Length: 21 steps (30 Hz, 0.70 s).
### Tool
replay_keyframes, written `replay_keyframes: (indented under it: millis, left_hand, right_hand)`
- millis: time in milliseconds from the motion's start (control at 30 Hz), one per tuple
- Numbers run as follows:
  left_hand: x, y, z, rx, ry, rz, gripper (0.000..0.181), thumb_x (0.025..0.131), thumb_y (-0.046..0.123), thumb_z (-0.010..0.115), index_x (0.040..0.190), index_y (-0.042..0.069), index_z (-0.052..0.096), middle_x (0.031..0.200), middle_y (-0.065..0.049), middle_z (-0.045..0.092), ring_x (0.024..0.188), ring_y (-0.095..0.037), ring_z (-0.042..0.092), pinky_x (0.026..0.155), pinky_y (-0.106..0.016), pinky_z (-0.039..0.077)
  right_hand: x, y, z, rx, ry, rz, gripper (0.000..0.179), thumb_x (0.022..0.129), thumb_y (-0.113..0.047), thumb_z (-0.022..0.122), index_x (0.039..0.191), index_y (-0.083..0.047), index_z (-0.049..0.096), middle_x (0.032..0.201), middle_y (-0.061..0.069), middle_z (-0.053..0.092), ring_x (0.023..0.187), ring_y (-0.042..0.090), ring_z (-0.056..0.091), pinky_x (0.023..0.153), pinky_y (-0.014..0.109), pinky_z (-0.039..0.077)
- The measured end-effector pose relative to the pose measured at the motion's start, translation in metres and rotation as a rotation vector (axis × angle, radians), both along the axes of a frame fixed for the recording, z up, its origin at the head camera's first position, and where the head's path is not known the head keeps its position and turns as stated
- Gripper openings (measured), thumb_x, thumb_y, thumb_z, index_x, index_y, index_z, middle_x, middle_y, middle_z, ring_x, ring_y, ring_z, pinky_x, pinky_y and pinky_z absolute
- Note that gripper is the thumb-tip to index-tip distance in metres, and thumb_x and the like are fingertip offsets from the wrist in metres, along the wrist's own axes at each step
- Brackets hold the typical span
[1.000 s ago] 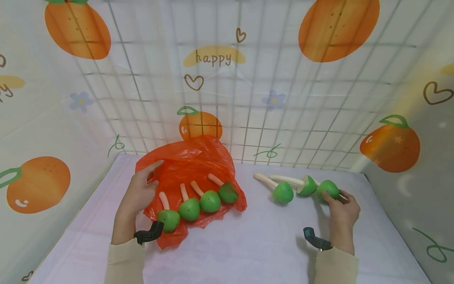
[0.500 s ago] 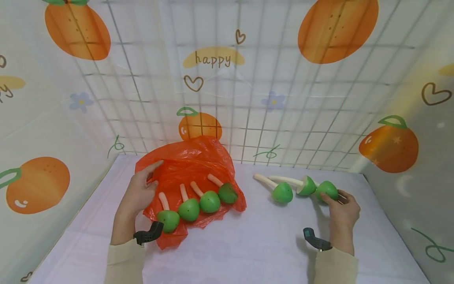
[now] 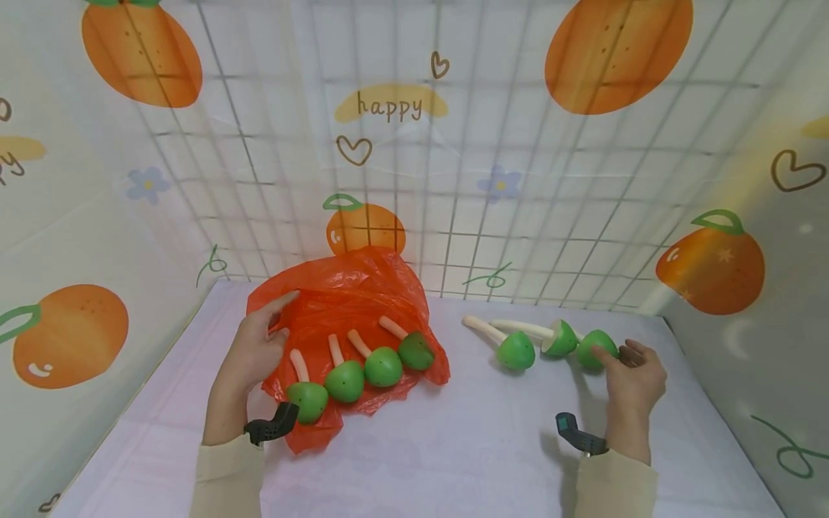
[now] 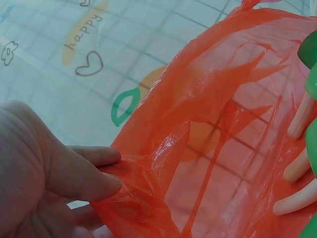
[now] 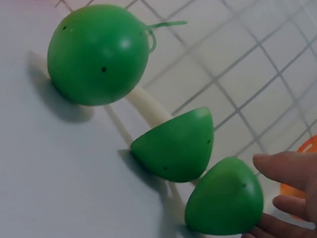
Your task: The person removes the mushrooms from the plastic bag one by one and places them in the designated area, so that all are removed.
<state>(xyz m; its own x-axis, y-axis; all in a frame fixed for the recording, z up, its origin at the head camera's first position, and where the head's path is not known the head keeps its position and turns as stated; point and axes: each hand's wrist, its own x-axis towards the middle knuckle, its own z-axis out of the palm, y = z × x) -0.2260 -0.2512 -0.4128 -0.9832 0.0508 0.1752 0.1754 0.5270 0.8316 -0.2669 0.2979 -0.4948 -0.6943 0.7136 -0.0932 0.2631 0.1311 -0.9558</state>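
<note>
The left hand [image 3: 255,352] pinches the left edge of a red plastic bag [image 3: 372,277], with four green-capped mushrooms [image 3: 345,383] on it toward four o'clock. The right hand [image 3: 637,378], thumb and fingers apart, is close beside a fifth mushroom [image 3: 594,352] at its ten o'clock; two more mushrooms [image 3: 516,352] lie beyond.

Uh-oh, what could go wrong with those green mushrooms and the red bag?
The left hand pinches the edge of the red bag, so a hard tug might tip the four mushrooms lying on its plastic and make them roll.

The right hand is beside the rightmost mushroom but isn't gripping it, so its rounded cap could slip away. A bump might also push it into the middle mushroom right next to it.
</note>
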Motion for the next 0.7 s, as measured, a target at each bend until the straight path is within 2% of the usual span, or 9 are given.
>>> replay_keyframes:
  millis: [267,467,700]
  left_hand:
    - [-0.001,-0.001,-0.001,-0.005,-0.005,0.001,0.062,0.101,-0.011,0.047,0.160,0.008,0.045,0.161,-0.021,0.043,0.148,-0.046,0.039,0.114,-0.059,0.041]
    - [-0.002,0.000,-0.003,-0.010,0.013,-0.007,0.061,0.100,-0.010,0.048,0.159,0.007,0.045,0.160,-0.021,0.045,0.146,-0.046,0.042,0.112,-0.059,0.043]
    - [-0.001,0.001,-0.001,-0.007,0.011,-0.008,0.061,0.100,-0.011,0.048,0.159,0.006,0.045,0.160,-0.021,0.045,0.146,-0.046,0.043,0.113,-0.059,0.043]
  right_hand:
    - [0.001,-0.005,0.015,0.028,0.064,-0.016,0.070,0.096,-0.027,0.078,0.158,-0.016,0.048,0.161,0.009,0.048,0.148,0.023,0.045,0.120,0.032,0.039]
    - [0.005,-0.016,0.035,-0.037,0.111,0.007,0.069,0.095,-0.027,0.079,0.157,-0.021,0.049,0.161,0.005,0.048,0.148,0.021,0.044,0.120,0.031,0.038]
    - [0.012,-0.033,0.060,-0.123,0.236,0.000,0.063,0.093,-0.024,0.082,0.151,-0.022,0.057,0.153,0.004,0.055,0.142,0.019,0.049,0.120,0.030,0.038]
